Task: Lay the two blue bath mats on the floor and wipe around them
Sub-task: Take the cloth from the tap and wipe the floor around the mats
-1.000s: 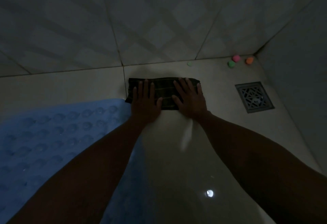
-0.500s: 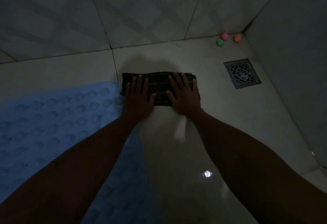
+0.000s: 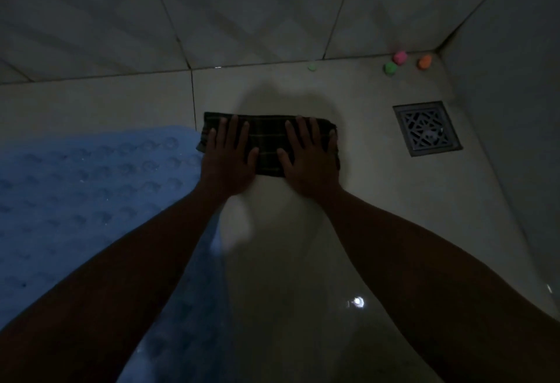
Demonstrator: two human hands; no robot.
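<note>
Left hand [image 3: 225,161] and right hand [image 3: 312,164] press flat, fingers straight, on folded dark cloth [image 3: 268,143], just right of 1 visible blue bath mat [image 3: 91,188]. Cloth looks soft and limp; palm pressure suits it better than pinching.

Head view, steeply downward, near floor [image 3: 303,261]

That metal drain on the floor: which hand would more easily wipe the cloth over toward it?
Probably the right hand. It presses the cloth at the end nearer the drain, with bare floor between. The left hand sits by the blue mat.
</note>
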